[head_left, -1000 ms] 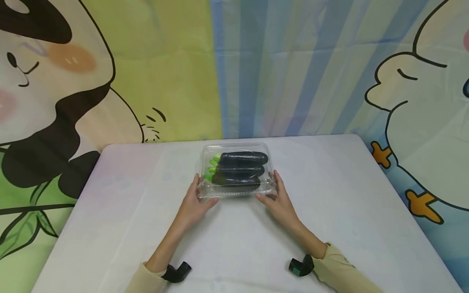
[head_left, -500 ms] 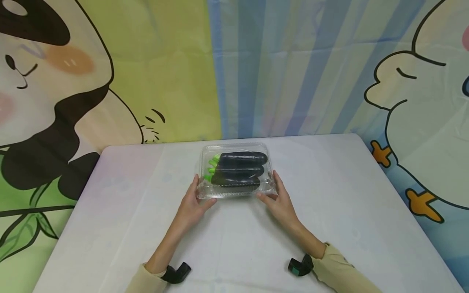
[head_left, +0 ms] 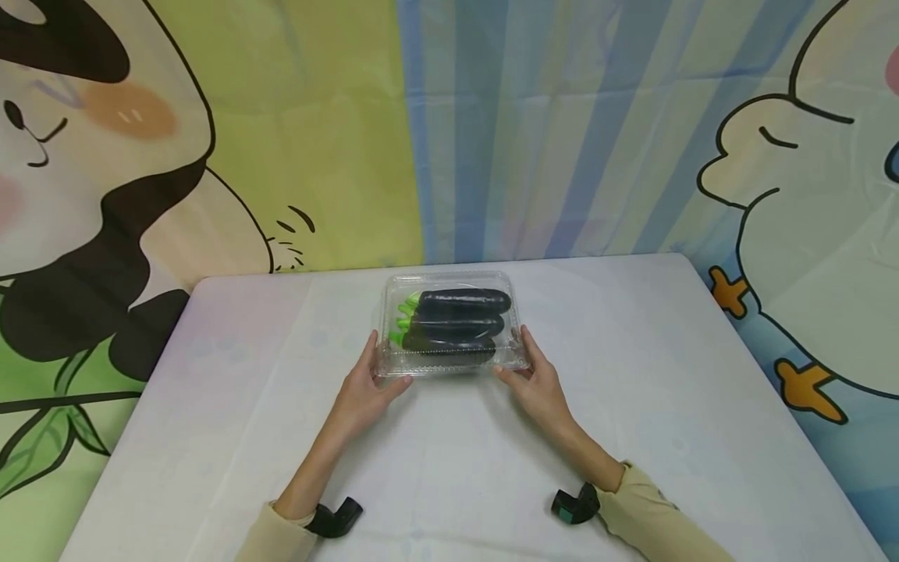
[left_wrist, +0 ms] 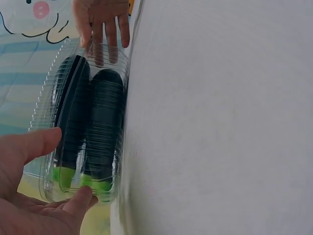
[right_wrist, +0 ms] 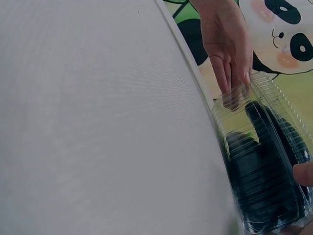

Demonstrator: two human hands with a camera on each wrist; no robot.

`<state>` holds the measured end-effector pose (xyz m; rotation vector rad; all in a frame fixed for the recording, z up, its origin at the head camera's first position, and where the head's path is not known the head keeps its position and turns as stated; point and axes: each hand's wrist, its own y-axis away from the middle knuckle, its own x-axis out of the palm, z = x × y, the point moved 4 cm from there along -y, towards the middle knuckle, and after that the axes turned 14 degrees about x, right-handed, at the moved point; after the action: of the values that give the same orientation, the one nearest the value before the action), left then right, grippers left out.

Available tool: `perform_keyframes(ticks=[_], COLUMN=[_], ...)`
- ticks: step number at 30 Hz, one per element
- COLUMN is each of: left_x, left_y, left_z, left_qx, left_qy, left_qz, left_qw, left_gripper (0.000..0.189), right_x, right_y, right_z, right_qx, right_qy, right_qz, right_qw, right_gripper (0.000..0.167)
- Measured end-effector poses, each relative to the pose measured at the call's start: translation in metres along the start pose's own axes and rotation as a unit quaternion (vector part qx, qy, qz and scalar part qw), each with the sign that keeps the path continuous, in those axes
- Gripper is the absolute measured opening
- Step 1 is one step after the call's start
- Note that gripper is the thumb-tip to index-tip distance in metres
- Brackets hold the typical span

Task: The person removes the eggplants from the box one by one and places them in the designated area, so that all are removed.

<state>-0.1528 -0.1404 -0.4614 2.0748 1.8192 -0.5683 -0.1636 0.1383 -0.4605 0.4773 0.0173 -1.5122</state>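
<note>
At the white table [head_left: 632, 375], left hand [head_left: 360, 400] and right hand [head_left: 542, 394] grip a clear clamshell [head_left: 449, 362] of eggplants [head_left: 460, 324], best held level.

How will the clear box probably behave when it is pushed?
The clear box probably flexes under pressure, since its walls look thin and ribbed. Its low, wide shape suggests sliding rather than tipping. The eggplants inside may roll slightly, being smooth and rounded.

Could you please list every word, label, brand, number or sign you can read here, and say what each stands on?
None can be read: no lettering shows on the clear container, the eggplants or the backdrop.
The green patch on one black wrist device is too small to make out.
</note>
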Motion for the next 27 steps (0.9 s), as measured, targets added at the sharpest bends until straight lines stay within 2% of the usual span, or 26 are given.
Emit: perform_keyframes(ticks=[9,18,27], left_x=[-0.0008,0.0004,-0.002], left_y=[-0.0003,-0.0013,-0.0054], left_z=[-0.0021,0.0016,0.0043], left_qx=[-0.006,-0.006,-0.001], left_qy=[0.013,0.074,0.118], left_qz=[0.001,-0.016,-0.021], left_qw=[0.9999,0.9971,0.9928], left_gripper=[0.101,0.097,0.093], right_x=[0.0,-0.0013,-0.0009], right_y=[-0.0029,-0.0035,-0.0031], right_z=[-0.0027,-0.0023,0.0005], right_qx=[-0.015,-0.03,-0.048], right_qy=[-0.005,0.007,-0.003], right_qz=[-0.003,-0.019,-0.011], right_qw=[0.9999,0.9994,0.9988], right_gripper=[0.086,0.085,0.083])
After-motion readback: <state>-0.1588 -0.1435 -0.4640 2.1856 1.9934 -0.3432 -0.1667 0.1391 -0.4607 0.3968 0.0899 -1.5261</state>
